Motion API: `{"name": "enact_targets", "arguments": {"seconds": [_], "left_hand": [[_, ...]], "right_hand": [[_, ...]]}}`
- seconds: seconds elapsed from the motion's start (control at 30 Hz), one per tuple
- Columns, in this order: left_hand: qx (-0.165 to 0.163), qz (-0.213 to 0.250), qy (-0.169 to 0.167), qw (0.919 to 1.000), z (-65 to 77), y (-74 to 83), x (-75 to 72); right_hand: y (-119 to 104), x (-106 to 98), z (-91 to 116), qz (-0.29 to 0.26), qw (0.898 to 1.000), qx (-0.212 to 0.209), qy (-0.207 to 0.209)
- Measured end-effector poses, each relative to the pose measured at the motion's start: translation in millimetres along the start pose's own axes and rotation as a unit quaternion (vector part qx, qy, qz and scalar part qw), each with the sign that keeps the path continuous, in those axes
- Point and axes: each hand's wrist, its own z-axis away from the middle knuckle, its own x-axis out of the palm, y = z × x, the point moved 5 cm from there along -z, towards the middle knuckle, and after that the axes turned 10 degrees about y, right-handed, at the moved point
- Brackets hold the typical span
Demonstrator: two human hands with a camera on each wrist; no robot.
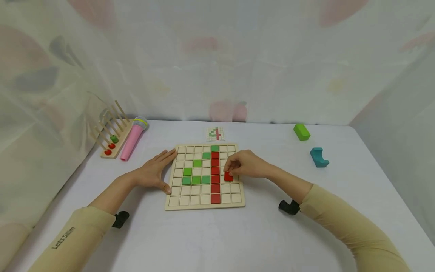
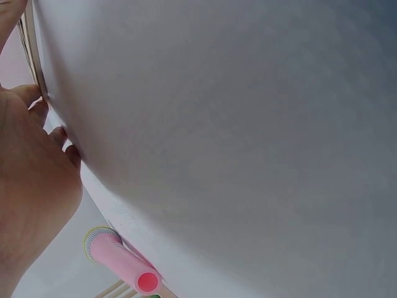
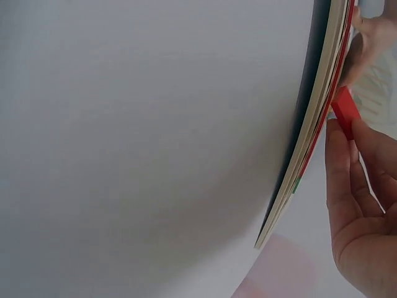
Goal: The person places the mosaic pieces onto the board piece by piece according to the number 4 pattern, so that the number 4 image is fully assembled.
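Observation:
A wooden grid board (image 1: 205, 207) lies mid-table, with a column of red square tiles (image 1: 215, 170) and several green tiles (image 1: 196, 180) set in its cells. My right hand (image 1: 249, 164) pinches a red tile (image 1: 228, 176) between thumb and fingers, just right of the red column. In the right wrist view that red tile (image 3: 346, 113) is tilted at the board's surface. My left hand (image 1: 153, 171) rests at the board's left edge, fingers spread, thumb near the lower left side. The left wrist view shows its fingers (image 2: 38, 113) against the board's edge.
Behind the board lies a small pattern card (image 1: 215, 133). At the left are a pink toy microphone (image 1: 131, 141) and a wooden peg stand (image 1: 117, 148) with red and green pieces. A green block (image 1: 301, 132) and a teal curved block (image 1: 318, 157) lie at the right.

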Motion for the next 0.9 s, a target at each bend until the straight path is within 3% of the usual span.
{"name": "enact_targets", "arguments": {"seconds": [0.37, 0.9], "left_hand": [[0.002, -0.002, -0.002, 1.0000, -0.5, -2.4, 0.3], [0.004, 0.001, -0.001, 1.0000, -0.4, -0.7, -0.9]], "right_hand": [[-1.8, 10.1, -9.4, 0.010, 0.999, 0.030, 0.008], [-1.9, 14.8, -7.3, 0.030, 0.998, 0.048, 0.012]]}}
